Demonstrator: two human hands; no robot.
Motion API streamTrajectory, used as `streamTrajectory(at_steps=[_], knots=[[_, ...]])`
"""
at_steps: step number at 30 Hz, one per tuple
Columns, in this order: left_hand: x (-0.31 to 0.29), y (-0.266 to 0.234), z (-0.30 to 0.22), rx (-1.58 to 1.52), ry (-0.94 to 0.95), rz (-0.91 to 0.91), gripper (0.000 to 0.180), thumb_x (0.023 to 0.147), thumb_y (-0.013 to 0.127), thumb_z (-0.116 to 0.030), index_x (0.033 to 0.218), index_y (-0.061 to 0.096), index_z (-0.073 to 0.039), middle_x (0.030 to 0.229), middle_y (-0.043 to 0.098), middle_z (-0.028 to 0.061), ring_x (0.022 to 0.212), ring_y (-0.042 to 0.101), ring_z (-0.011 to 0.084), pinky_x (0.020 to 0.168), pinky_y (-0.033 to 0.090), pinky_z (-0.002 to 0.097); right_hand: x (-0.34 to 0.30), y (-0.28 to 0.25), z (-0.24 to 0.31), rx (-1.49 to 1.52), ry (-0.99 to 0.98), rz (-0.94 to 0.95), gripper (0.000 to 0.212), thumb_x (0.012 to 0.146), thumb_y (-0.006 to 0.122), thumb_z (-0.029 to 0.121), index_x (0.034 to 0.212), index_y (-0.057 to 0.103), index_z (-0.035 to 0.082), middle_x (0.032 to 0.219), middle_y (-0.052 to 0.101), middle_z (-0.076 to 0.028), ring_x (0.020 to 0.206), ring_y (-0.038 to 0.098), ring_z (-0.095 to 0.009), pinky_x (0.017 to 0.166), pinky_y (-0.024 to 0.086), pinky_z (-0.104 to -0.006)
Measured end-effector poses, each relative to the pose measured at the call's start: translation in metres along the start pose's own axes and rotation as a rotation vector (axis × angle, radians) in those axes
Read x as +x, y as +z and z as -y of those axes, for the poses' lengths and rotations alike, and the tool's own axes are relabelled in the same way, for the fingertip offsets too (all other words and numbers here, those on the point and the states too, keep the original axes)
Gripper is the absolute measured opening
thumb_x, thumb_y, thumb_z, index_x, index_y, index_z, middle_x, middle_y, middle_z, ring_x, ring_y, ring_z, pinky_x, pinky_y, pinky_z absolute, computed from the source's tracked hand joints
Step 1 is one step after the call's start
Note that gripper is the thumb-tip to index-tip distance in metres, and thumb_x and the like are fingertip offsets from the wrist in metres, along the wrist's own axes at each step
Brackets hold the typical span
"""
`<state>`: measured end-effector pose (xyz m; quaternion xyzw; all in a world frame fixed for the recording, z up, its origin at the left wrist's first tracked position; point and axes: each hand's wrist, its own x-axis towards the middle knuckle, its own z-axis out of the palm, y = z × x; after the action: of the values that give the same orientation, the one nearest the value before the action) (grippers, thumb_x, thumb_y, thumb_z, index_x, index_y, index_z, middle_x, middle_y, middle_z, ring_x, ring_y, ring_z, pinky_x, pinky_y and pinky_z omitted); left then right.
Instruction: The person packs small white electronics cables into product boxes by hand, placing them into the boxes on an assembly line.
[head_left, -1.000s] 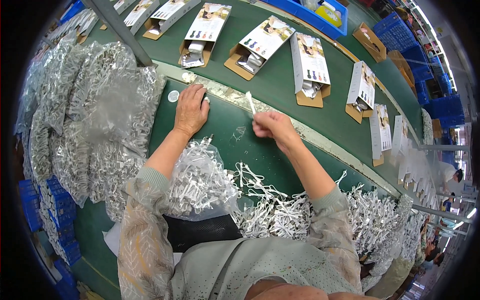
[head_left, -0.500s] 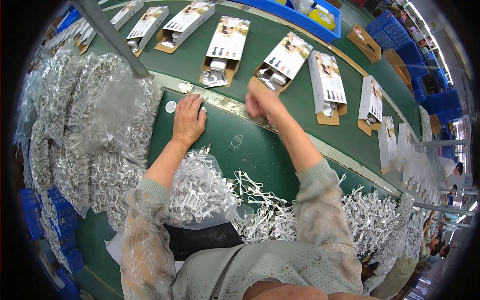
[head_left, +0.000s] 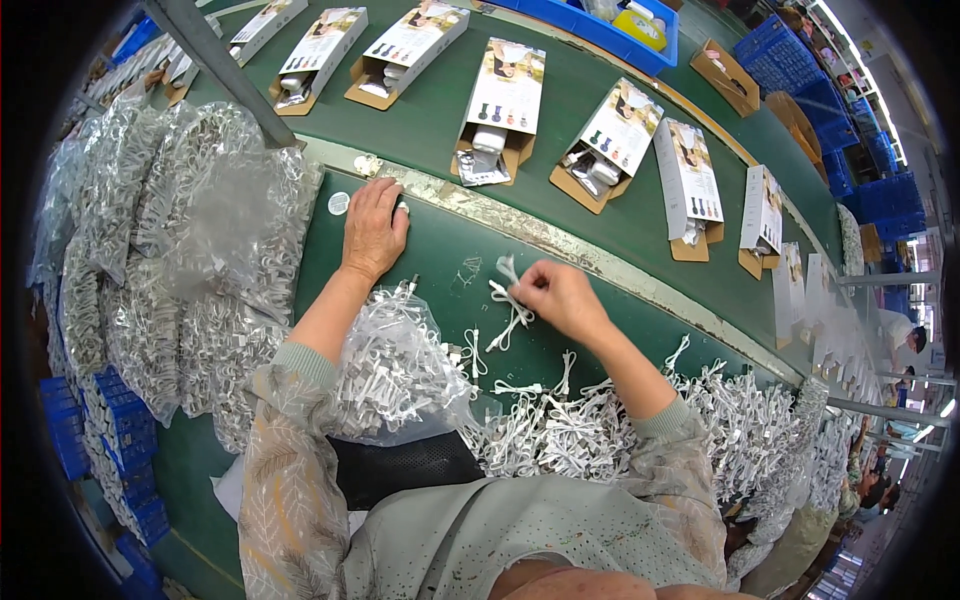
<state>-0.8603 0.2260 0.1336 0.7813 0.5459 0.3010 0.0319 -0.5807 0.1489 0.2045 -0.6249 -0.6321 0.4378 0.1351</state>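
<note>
Several short white cables (head_left: 511, 306) hang together from my right hand (head_left: 560, 298), whose thumb and fingers pinch them above the green worktable (head_left: 430, 262). My left hand (head_left: 374, 232) lies flat near the table's far edge, fingers stretched, with a small white bit at its thumb. A clear plastic bag (head_left: 392, 375) full of cables sits by my left forearm. Loose cables form a heap (head_left: 560, 435) in front of my body. Across the metal rail, open printed boxes (head_left: 510, 85) lie on the green conveyor, with white parts and silvery packets showing at their near ends.
Bulging bags of cables (head_left: 215, 290) are stacked at my left, beside a slanted grey post (head_left: 215, 65). A worn metal rail (head_left: 480, 228) separates table and conveyor. Blue crates (head_left: 600, 35) stand beyond it. Another cable heap (head_left: 740, 430) lies to the right.
My right hand has come back from the boxes toward me and now holds white cables. The boxes have shifted right along the conveyor. My left hand has barely moved.
</note>
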Motion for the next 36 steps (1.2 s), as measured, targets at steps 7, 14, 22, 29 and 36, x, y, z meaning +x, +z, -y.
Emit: streamTrajectory(at_steps=[7, 14, 22, 29, 36], knots=[[0.001, -0.005, 0.007, -0.009, -0.014, -0.005, 0.033, 0.077, 0.056, -0.008, 0.109, 0.055, -0.001, 0.117, 0.054, 0.0141, 0.114, 0.049, 0.0311, 0.100, 0.035, 0.0416, 0.059, -0.022, 0.006, -0.024, 0.077, -0.318, 0.026, 0.080, 0.061, 0.026, 0.079, 0.066, 0.000, 0.061, 0.063, -0.005, 0.055, 0.060, -0.011, 0.055, 0.049, -0.0270], [0.001, -0.001, 0.015, -0.019, -0.002, -0.018, 0.032, 0.077, 0.056, -0.009, 0.108, 0.055, -0.002, 0.116, 0.055, 0.0142, 0.113, 0.049, 0.0317, 0.100, 0.036, 0.0420, 0.124, -0.024, -0.007, -0.369, 0.026, -0.697, 0.022, 0.080, 0.061, 0.019, 0.080, 0.064, -0.003, 0.079, 0.064, -0.025, 0.077, 0.063, -0.041, 0.072, 0.049, -0.0495], [0.007, -0.016, 0.019, 0.008, 0.008, -0.018, 0.033, 0.077, 0.056, -0.009, 0.108, 0.055, -0.001, 0.115, 0.055, 0.0146, 0.113, 0.049, 0.0317, 0.100, 0.035, 0.0422, 0.022, -0.013, 0.032, -0.260, -0.113, -0.069, 0.022, 0.079, 0.066, 0.023, 0.084, 0.063, 0.001, 0.087, 0.064, -0.022, 0.080, 0.063, -0.037, 0.072, 0.049, -0.0456], [0.010, -0.014, 0.027, 0.014, 0.004, -0.015, 0.033, 0.077, 0.056, -0.009, 0.109, 0.055, -0.001, 0.116, 0.055, 0.0143, 0.115, 0.049, 0.0309, 0.101, 0.035, 0.0420, 0.003, 0.009, 0.029, -0.156, -0.065, 0.070, 0.019, 0.079, 0.063, 0.021, 0.087, 0.065, 0.003, 0.074, 0.066, -0.012, 0.071, 0.064, -0.029, 0.068, 0.050, -0.0382], [0.007, -0.013, 0.030, 0.001, 0.004, -0.016, 0.033, 0.077, 0.056, -0.009, 0.109, 0.055, -0.001, 0.116, 0.055, 0.0143, 0.114, 0.049, 0.0309, 0.101, 0.035, 0.0422, 0.060, -0.005, 0.037, 0.475, 0.137, 0.015, 0.021, 0.083, 0.065, 0.015, 0.093, 0.062, -0.003, 0.073, 0.063, -0.005, 0.059, 0.059, -0.009, 0.053, 0.049, -0.0220]])
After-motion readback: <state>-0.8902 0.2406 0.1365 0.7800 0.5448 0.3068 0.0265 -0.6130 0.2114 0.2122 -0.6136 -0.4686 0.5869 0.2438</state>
